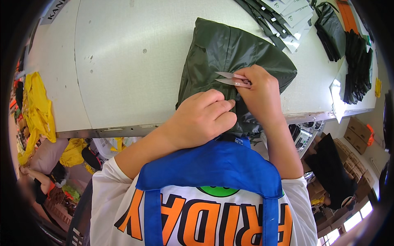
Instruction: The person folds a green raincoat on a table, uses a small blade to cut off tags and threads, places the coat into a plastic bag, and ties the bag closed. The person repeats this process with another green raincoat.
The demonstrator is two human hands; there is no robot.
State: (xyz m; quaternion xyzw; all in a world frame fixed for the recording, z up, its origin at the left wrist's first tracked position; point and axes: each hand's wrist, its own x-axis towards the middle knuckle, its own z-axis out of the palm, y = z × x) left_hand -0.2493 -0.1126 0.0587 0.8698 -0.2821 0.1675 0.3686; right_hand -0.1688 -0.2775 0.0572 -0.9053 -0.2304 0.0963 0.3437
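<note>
A dark green, shiny garment [242, 45] lies bunched on the table in front of me, part of it hanging over the near edge. My left hand [205, 115] is closed on its fabric, thumb and fingers pinching a fold near the edge. Just right of it, my right hand [258, 84] grips a pair of thread snips [230, 79]. The snips' two pointed blades are apart and point left, above the cloth. No thread between the blades can be made out.
The pale table [119, 74] has a metal front edge. Dark straps with white tags [291, 20] lie at the far right, near black folded fabric pieces [357, 69]. Yellow cloth [39, 110] hangs off the left side. Other people [332, 172] are beyond the table on both sides.
</note>
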